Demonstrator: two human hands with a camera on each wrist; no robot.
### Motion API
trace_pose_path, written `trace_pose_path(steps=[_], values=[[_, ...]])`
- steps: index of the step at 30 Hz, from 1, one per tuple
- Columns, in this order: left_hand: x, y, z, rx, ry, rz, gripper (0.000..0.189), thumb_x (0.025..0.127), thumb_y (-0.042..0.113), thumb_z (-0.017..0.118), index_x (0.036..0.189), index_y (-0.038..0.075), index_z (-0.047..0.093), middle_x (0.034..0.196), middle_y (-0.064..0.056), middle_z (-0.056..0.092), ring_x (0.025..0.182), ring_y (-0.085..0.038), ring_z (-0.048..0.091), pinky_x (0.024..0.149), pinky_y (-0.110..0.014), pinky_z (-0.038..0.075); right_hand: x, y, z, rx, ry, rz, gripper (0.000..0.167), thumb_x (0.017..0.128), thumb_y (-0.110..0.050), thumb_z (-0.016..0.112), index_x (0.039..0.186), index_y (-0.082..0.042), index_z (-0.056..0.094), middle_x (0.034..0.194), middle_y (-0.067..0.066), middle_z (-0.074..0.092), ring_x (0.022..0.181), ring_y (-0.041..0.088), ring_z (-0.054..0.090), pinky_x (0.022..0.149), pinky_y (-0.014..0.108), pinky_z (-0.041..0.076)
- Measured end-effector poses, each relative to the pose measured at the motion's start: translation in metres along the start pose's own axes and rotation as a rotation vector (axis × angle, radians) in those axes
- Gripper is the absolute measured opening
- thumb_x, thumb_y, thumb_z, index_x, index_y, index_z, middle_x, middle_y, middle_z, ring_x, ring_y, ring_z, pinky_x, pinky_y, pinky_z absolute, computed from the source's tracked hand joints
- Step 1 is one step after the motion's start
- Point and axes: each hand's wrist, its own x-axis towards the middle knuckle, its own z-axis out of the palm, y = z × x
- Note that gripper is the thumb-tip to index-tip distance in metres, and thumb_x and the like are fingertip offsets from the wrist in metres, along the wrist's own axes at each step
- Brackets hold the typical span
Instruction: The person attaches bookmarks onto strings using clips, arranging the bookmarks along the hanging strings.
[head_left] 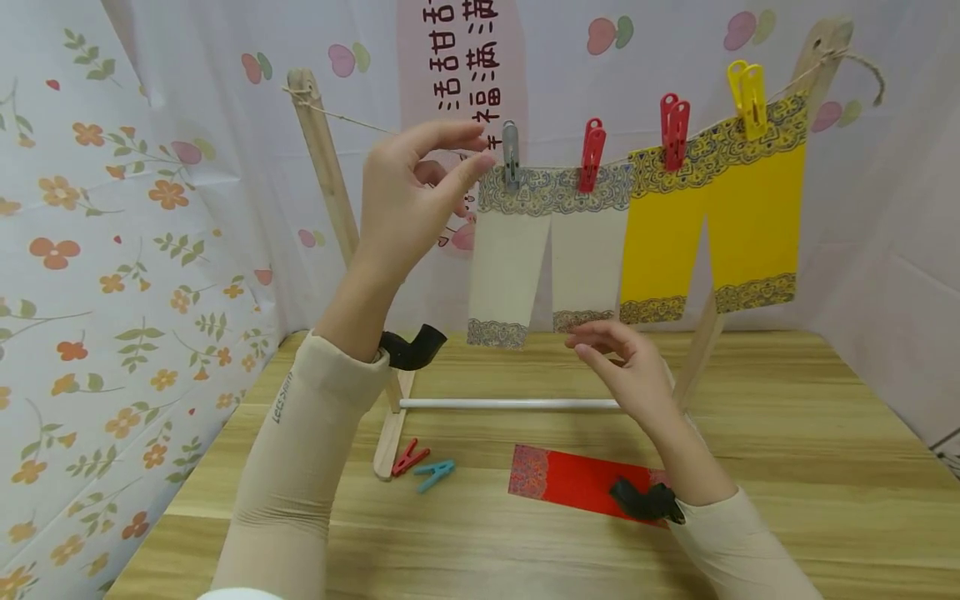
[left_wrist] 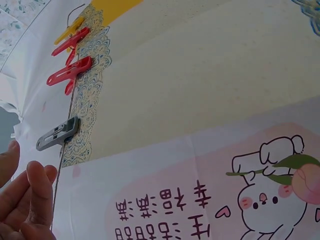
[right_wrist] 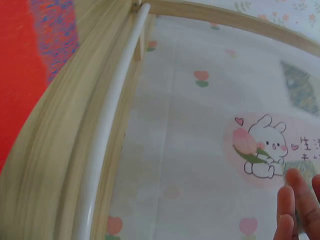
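Note:
My left hand (head_left: 420,187) is raised at the string, its fingers and thumb apart and holding nothing. Just right of its fingertips, a grey clothespin (head_left: 512,157) clips a cream strip (head_left: 506,267) with lace-patterned ends to the string. In the left wrist view, those fingers (left_wrist: 39,187) lie a short way from the grey clothespin (left_wrist: 59,134). A second cream strip (head_left: 588,258) hangs beside it from a red clothespin (head_left: 592,156). My right hand (head_left: 630,367) has loosely bent fingers at that strip's lower patterned edge. Fingertips (right_wrist: 295,180) overlap a patterned end in the right wrist view.
Two yellow strips (head_left: 663,250) hang further right from a red and a yellow clothespin (head_left: 750,100). Wooden posts (head_left: 326,158) hold up the string, with a white rod (head_left: 510,404) low between them. On the table lie red (head_left: 409,457) and blue clothespins (head_left: 435,475) and a red strip (head_left: 577,479).

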Motion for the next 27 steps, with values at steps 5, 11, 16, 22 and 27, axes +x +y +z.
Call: trace_pose_path(steps=[5,11,16,22,27], values=[[-0.020,-0.007,-0.009,0.004,0.035,0.091,0.023,0.089,0.008,0.074,0.110,-0.001,0.073,0.107,-0.012,0.074,0.050,-0.009,0.059,0.045,-0.020,0.038,-0.010,0.006,-0.008,-0.066,-0.051,-0.005,0.019,0.097,-0.012,0.065,0.114,-0.004,0.068,0.106,0.015,0.074,0.088,0.001,0.066,0.075,0.019,0.052],[-0.049,-0.021,-0.018,0.026,0.030,0.086,0.022,0.088,0.005,0.074,0.110,-0.001,0.073,0.107,-0.013,0.074,0.058,-0.002,0.062,0.044,-0.017,0.033,-0.023,0.013,-0.017,-0.109,-0.143,-0.010,0.018,0.094,-0.005,0.066,0.111,-0.002,0.069,0.102,0.015,0.075,0.083,0.007,0.067,0.067,0.023,0.055],[-0.074,-0.034,-0.027,0.132,-0.009,0.012,0.023,0.088,0.007,0.074,0.111,0.004,0.074,0.108,-0.008,0.075,0.075,0.001,0.061,0.051,-0.016,0.042,-0.029,0.017,-0.022,-0.161,-0.228,0.039,0.020,0.093,-0.008,0.068,0.112,-0.003,0.071,0.104,0.013,0.074,0.085,0.006,0.064,0.073,0.023,0.054],[-0.113,-0.056,-0.038,0.196,-0.071,-0.083,0.027,0.088,0.008,0.075,0.115,0.007,0.073,0.106,-0.007,0.075,0.083,0.000,0.059,0.056,-0.016,0.044,-0.034,0.028,-0.022,-0.215,-0.440,0.108,0.023,0.093,-0.014,0.069,0.114,-0.004,0.070,0.098,0.005,0.070,0.087,0.014,0.061,0.071,0.025,0.052],[-0.147,-0.077,-0.045,0.257,-0.104,-0.197,0.026,0.088,0.012,0.075,0.114,0.010,0.074,0.101,-0.006,0.075,0.083,0.002,0.058,0.058,-0.018,0.047,-0.040,0.038,-0.019,-0.195,-0.606,0.156,0.034,0.091,-0.017,0.072,0.119,0.003,0.066,0.094,0.003,0.066,0.082,0.013,0.058,0.063,0.023,0.049]])
